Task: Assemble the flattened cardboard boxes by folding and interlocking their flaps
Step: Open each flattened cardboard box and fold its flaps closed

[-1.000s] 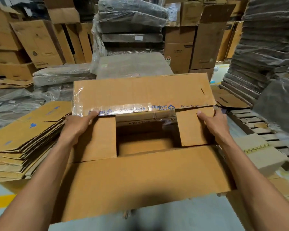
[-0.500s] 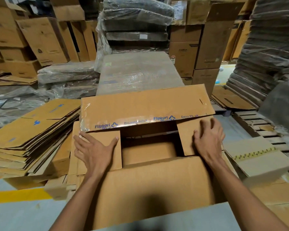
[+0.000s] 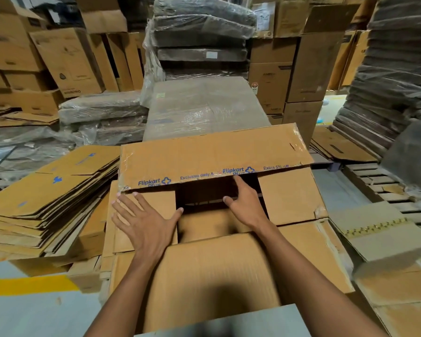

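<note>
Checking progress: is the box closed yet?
Open: the far flap is raised, and a dark gap shows between the side flaps.

The left forearm (image 3: 136,283) and right forearm (image 3: 301,271) were bare and came up from the lower edge, angling in toward each other. The left hand (image 3: 146,224) lay palm down with its fingers straight and spread wide, thumb stretched out to the right. The right hand (image 3: 247,205) reached further forward, also back-up, fingers extended ahead and close together, thumb held out to the left. The hands were near each other but apart, and neither had its fingers curled.
</note>
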The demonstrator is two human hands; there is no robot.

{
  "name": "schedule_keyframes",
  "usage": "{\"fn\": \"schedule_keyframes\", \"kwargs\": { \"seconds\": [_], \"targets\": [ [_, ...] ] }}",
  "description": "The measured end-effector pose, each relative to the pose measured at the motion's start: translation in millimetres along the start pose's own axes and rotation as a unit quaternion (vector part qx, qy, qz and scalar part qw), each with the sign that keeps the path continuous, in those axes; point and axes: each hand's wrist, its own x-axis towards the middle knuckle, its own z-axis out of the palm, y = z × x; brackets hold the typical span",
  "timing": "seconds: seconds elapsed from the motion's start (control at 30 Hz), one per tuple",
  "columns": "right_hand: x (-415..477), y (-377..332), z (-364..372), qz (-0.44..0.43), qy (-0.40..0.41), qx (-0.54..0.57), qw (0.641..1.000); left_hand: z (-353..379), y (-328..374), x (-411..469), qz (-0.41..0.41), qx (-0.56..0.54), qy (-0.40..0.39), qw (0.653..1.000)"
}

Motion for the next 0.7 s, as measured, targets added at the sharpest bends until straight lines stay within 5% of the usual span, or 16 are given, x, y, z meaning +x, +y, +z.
{"fn": "schedule_keyframes", "kwargs": {
  "seconds": [0.13, 0.33, 0.5, 0.7],
  "targets": [
    [1, -29, 0, -0.049, 0.097, 0.050, 0.993, 2, -5, -5, 0.005, 0.016, 0.008, 1.000],
    [43, -67, -25, -0.197, 0.210, -0.172, 0.942, 2, -7, -19, 0.015, 0.019, 0.031, 0.999],
    [88, -76, -37, -0.179, 0.177, -0.354, 0.901, 3, -9, -24, 0.013, 0.021, 0.026, 0.999],
    [110, -67, -32, -0.165, 0.122, -0.429, 0.880, 5, -11, -27, 0.009, 0.027, 0.027, 0.999]
  ]
}}
